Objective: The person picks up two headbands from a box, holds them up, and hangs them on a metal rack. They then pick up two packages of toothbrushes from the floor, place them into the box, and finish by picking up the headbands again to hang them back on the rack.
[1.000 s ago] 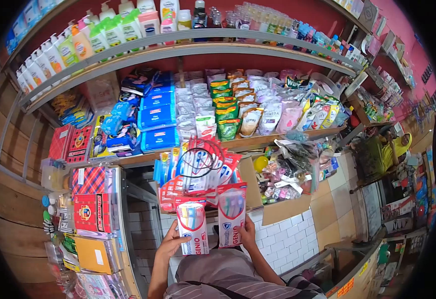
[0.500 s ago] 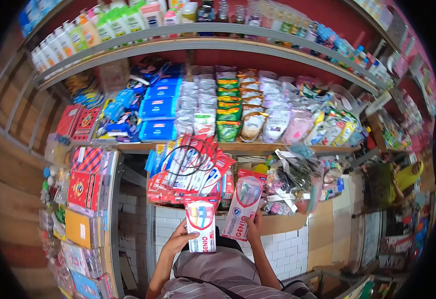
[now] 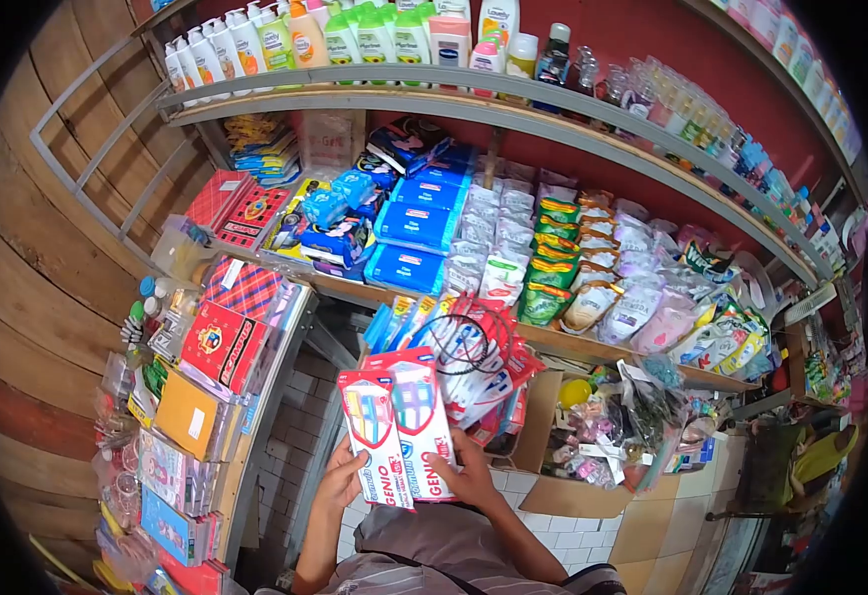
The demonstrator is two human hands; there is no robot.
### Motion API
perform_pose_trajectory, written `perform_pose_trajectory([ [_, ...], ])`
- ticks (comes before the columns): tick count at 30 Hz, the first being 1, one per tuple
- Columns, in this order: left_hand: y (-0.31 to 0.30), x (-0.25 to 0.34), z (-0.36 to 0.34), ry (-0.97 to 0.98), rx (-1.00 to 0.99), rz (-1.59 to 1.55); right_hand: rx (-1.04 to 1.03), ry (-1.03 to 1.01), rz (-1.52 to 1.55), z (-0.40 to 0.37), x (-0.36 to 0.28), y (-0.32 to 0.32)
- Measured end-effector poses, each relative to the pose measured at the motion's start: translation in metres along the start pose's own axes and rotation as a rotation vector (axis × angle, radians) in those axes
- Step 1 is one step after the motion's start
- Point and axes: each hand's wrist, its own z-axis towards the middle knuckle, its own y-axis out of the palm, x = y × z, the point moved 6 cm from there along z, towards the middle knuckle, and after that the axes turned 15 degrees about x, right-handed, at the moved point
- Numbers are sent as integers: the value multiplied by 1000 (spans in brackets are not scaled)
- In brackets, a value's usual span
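Red-and-white card makes up the two flat packs at centre, the left toothbrush pack [image 3: 372, 436] and the right toothbrush pack [image 3: 420, 416]. Each has a clear window over coloured brushes and the word GENIO printed near its lower end. The packs are held side by side, tilted slightly, with their long edges touching and the left one partly overlapping the right. The left hand [image 3: 340, 484] grasps the lower left edge of the left toothbrush pack, fingers curled behind the card. The right hand [image 3: 472, 474] is closed around the lower right corner of the right toothbrush pack, thumb on its face. Both packs sit just in front of the person's striped shirt [image 3: 454, 565] and just below an open cardboard box [image 3: 538, 421], which is crowded with similar red packs. A loop of black cable [image 3: 459, 342] rests on top of those packs. To the right, the same box holds small goods in clear bags [image 3: 613, 426]. On the wooden shelf [image 3: 593, 347] above stand blue wrapped packets [image 3: 419, 223], white sachets [image 3: 484, 248] and green pouches [image 3: 553, 268]. A higher shelf carries a row of pump bottles [image 3: 355, 35]. At left, a rack displays red boxes [image 3: 221, 342] and yellow envelopes [image 3: 188, 416], and white wall tiles [image 3: 300, 416] show between the rack and the box. At far right a second person in a yellow-green garment [image 3: 826, 456] is partly visible, well apart from the hands.
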Motion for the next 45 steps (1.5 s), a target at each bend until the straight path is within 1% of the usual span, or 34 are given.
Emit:
perform_pose_trajectory([
  [2,-4,16,14,21,-6,-3,-37,-7,-17,14,-13,27],
  [4,-5,35,28,31,0,-8,-69,0,-46,27,-11,55],
  [7,-8,67,56,21,-9,57,-56,29,-34,48,-11,90],
  [10,-2,100,83,12,1,201,-34,173,41,64,8,118],
  [11,-4,108,96,2,6,251,19,90,36,71,10,126],
  [14,-7,122,134,-13,-24,361,31,220,62,85,18,140],
  [15,-3,125,146,-16,-49,399,83,209,40,88,23,142],
  [17,-1,123,176,-43,-98,476,188,190,-4,90,37,145],
  [20,30,122,201,76,-216,538,253,-78,-413,92,25,141],
  [23,41,102,228,-21,-248,574,303,-77,-440,91,13,137],
  [28,62,78,248,-77,-300,599,320,73,-506,93,-1,127],
  [29,56,68,257,-115,-279,591,320,91,-524,94,-1,126],
  [32,68,61,260,8,-353,674,304,118,-635,91,1,126],
  [33,70,59,260,34,-340,710,306,112,-641,90,2,126],
  [35,58,50,274,197,-370,794,313,100,-651,89,7,127],
  [36,64,54,271,279,-386,835,320,102,-672,89,5,126],
  [39,79,73,252,644,-360,1063,335,84,-708,87,-2,124],
  [42,77,72,257,698,-355,1076,368,9,-701,87,-6,119],
  [44,71,68,263,636,-333,1045,427,-51,-714,89,-11,114],
  [45,68,67,265,605,-322,1028,475,-92,-664,89,-16,111],
])
